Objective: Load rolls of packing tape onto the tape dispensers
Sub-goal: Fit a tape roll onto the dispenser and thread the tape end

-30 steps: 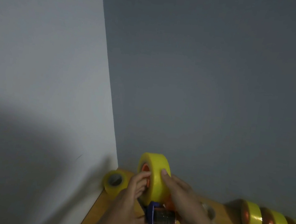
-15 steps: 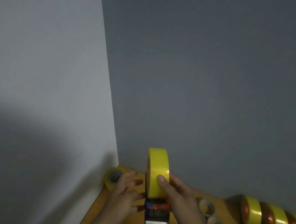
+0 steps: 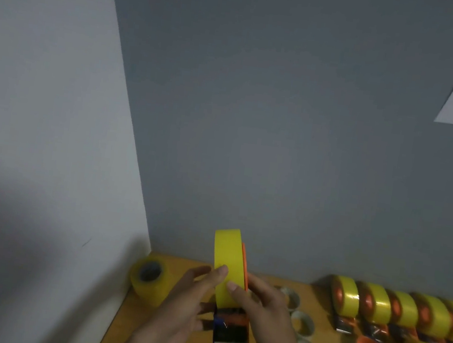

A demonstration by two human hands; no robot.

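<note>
Head view: I have a yellow roll point(image 3: 226, 260) standing on edge on an orange dispenser point(image 3: 231, 326), held between my hands above the table point(image 3: 170, 261). My left hand point(image 3: 187, 304) lies against the roll's left side, thumb on the yellow band, fingers fairly straight. My right hand point(image 3: 261, 311) holds the dispenser from the right, thumb pressed on the band low down; I cannot see whether its fingers curl round the frame behind.

I judge this roll seated on its hub, with the tape end not yet threaded to the blade, though that part is too dark to be sure.

To the right of my right hand stands a row of loaded dispensers point(image 3: 399, 312), so most of the job looks done. Nearer that hand lie empty cores point(image 3: 302, 322). Left of my left hand one spare roll point(image 3: 147, 279) waits in the corner, so at least that one remains.
</note>
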